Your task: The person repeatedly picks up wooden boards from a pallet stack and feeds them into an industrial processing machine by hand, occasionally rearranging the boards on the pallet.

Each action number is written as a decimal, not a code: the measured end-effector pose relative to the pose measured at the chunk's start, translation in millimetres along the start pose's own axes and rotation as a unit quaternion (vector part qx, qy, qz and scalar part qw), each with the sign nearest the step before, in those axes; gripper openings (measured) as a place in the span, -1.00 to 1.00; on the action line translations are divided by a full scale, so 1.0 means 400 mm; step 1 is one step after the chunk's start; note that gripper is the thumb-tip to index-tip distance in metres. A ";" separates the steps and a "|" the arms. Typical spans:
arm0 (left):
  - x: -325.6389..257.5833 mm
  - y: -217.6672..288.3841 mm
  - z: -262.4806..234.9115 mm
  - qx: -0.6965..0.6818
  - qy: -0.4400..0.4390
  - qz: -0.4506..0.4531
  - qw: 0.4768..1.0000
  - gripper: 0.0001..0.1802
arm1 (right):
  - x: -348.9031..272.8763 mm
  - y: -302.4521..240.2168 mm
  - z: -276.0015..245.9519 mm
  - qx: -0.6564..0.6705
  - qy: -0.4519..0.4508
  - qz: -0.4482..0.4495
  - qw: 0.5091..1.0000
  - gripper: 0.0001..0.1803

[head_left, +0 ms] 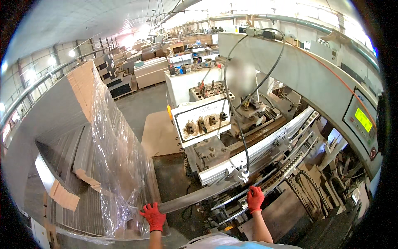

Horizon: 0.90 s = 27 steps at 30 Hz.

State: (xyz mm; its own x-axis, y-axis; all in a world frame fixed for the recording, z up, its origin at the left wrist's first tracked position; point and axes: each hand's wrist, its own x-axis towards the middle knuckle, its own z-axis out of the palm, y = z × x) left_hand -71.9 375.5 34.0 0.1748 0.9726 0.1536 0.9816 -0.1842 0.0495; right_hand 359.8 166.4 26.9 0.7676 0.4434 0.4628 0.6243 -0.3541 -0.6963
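Note:
My left hand (pixel 153 216), in a red glove, has its fingers spread at the near left end of a long grey strip of board (pixel 182 198). Whether the palm presses on the strip is hard to make out. In a matching red glove, my right hand (pixel 255 198) is raised with curled fingers beside the front rails (pixel 232 206) of a large machine. Anything inside those fingers is hidden. Just above it hangs a metal clamp fitting (pixel 240 174) on the machine's white beam (pixel 219 171), with a black hose (pixel 244 143) running into it.
Stacked panels (pixel 78 137), partly wrapped in clear film (pixel 118 166), stand at my left. A control box with knobs (pixel 203 118) faces me. On the right, a grey machine arm carries a lit panel (pixel 363 119). A person (pixel 242 79) is behind the machine.

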 end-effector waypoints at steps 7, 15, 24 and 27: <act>0.000 -0.003 0.012 -0.011 0.037 0.015 0.999 -0.23 | 0.004 0.004 -0.001 0.020 0.003 -0.005 1.000 -0.81; 0.003 -0.002 0.008 -0.012 0.042 0.011 0.999 -0.24 | 0.006 0.008 -0.001 0.036 0.012 -0.024 0.999 -0.81; 0.009 0.049 -0.007 0.022 0.021 0.084 0.996 -0.23 | -0.004 -0.002 -0.007 0.045 -0.009 0.029 0.999 -0.83; 0.011 0.081 -0.014 -0.014 0.038 0.138 0.990 -0.24 | -0.003 0.006 -0.005 0.013 -0.009 0.002 1.000 -0.85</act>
State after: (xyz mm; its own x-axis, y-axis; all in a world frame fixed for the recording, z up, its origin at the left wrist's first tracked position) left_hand -39.9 373.3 41.7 0.4283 0.8713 0.2394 0.8949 -0.4458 0.0216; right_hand 360.8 163.3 25.7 0.7669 0.4569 0.4507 0.6177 -0.3350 -0.7115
